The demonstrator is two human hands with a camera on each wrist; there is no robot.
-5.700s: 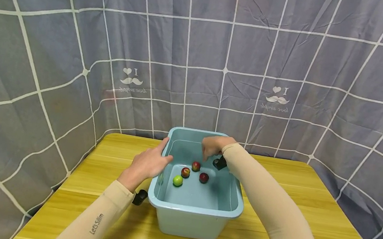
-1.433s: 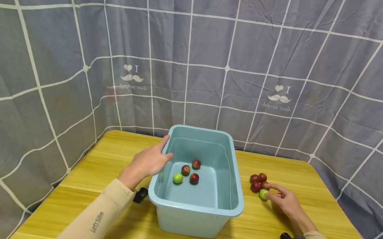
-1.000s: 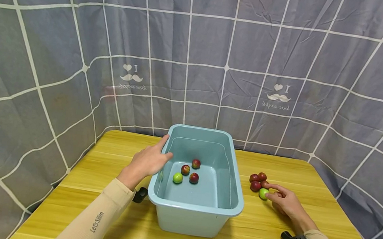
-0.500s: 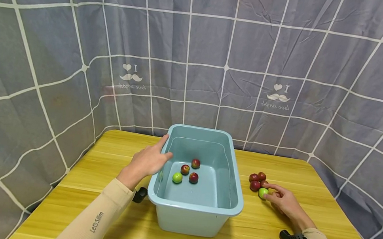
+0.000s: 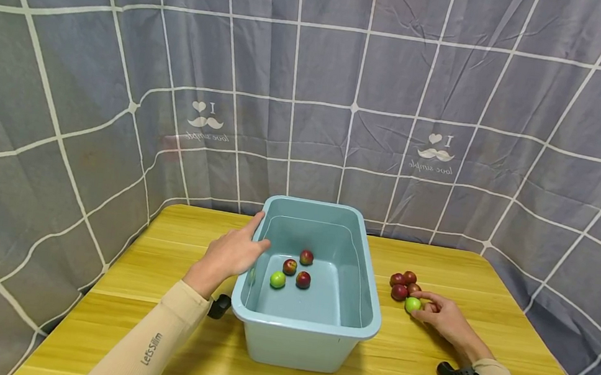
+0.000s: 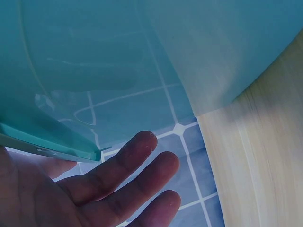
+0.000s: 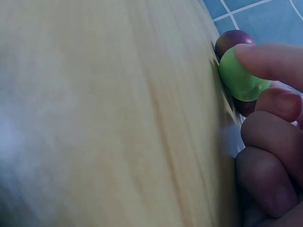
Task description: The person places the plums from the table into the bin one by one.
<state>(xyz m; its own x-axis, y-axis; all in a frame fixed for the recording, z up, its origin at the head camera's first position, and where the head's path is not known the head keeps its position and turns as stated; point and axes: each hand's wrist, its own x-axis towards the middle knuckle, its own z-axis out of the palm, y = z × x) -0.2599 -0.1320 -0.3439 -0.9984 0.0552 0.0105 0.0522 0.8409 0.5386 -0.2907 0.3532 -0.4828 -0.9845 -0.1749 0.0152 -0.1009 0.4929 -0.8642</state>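
My left hand (image 5: 231, 255) rests on the left rim of a pale blue plastic tub (image 5: 306, 327), thumb over the inside edge. In the left wrist view its fingers (image 6: 156, 165) extend loosely below the rim, outside the tub. To the tub's right, my right hand (image 5: 447, 321) pinches a small round green fruit (image 5: 412, 305) between thumb and index finger, low at the tabletop. The other fingers (image 7: 270, 142) are curled in. Against the green fruit sit several dark red fruits (image 5: 399, 292), partly hidden behind it in the right wrist view.
Inside the tub lie another green fruit (image 5: 278, 280) and three red ones, among them a mottled red fruit (image 5: 289, 266). The yellow wooden table (image 5: 188, 230) reaches back to a grey checked curtain (image 5: 318, 133). Beige sleeves (image 5: 159, 333) cover both forearms.
My right hand has left the tub and reached the fruits on the table. Its index fingertip has shifted from a reddish fruit onto the green one. One red fruit in the tub has rolled left.
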